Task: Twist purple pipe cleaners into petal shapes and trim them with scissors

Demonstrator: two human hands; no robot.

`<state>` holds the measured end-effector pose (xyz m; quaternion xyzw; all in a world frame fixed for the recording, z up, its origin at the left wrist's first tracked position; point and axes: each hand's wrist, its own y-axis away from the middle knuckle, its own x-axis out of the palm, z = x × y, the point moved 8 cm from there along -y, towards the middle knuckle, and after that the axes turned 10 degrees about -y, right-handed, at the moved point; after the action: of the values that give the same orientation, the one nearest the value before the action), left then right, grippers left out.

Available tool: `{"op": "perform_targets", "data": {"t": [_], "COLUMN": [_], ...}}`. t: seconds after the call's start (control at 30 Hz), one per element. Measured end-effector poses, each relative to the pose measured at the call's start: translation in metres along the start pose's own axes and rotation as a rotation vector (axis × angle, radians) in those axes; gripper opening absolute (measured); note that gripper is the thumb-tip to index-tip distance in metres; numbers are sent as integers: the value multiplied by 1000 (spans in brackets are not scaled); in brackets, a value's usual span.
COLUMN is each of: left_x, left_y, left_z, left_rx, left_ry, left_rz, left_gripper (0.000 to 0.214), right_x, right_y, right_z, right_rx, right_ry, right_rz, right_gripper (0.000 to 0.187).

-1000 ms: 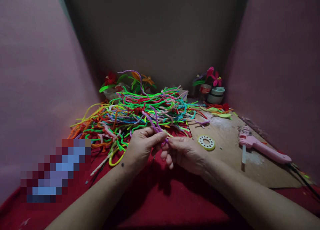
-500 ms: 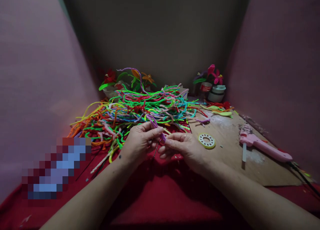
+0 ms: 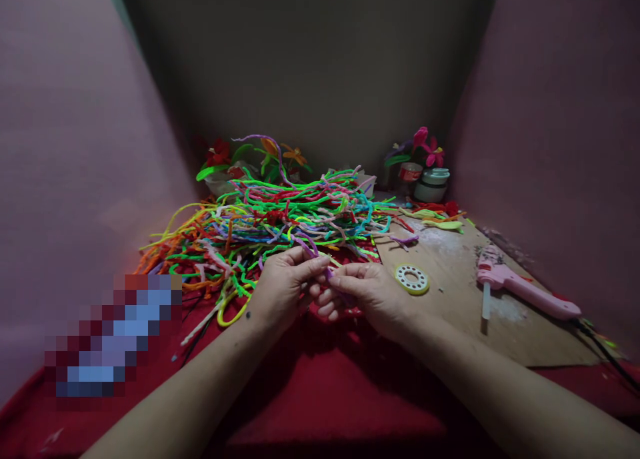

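Note:
Between my two hands is a purple pipe cleaner (image 3: 309, 246), bent, with its upper part rising above my fingers. My left hand (image 3: 290, 279) pinches it between thumb and forefinger. Close against it, my right hand (image 3: 363, 289) is closed on the lower part of the same purple piece, which my fingers partly cover. A thin pale-yellow strand (image 3: 334, 262) shows between the fingertips; I cannot tell which hand has it. Just beyond my hands lies a big heap of coloured pipe cleaners (image 3: 300, 206).
On the right, a cardboard sheet (image 3: 450, 319) bears a pink glue gun (image 3: 530, 292) and a yellow tape roll (image 3: 411, 280). Pipe-cleaner flowers (image 3: 434, 149) and a lidded jar (image 3: 432, 185) stand behind. A blurred-out blue object (image 3: 120, 339) lies left on the red cloth (image 3: 330, 406).
My right hand's fingers have curled further round the lower end of the purple pipe cleaner, which shows less now. Both hands stay in nearly the same place.

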<state>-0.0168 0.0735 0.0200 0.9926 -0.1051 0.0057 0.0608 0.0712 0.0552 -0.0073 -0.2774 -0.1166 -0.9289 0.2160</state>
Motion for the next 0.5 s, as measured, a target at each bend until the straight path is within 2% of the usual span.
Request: {"op": "perform_targets", "data": {"t": [0.17,0.3,0.4,0.5], "left_x": [-2,-4,-6,-5], "left_y": [-2,1,7,14], "left_z": [3,-11,-25,-39], "left_rx": [13,91,204,424], "left_ry": [-65,-254,-437,-643], "left_rz": [18,-47,-114,-176], "left_gripper": [21,23,23,16], "right_x": [-3,-10,-14,-15], "right_y": [-3,-4,-5,-6], "right_z": [-1,-1,-1,0], "right_rx": [8,-4,-2,-5], "right_ry": [-15,-42,-62,-74], "right_rz": [-15,-50,-79,-87], "right_gripper": [24,18,16,16]}}
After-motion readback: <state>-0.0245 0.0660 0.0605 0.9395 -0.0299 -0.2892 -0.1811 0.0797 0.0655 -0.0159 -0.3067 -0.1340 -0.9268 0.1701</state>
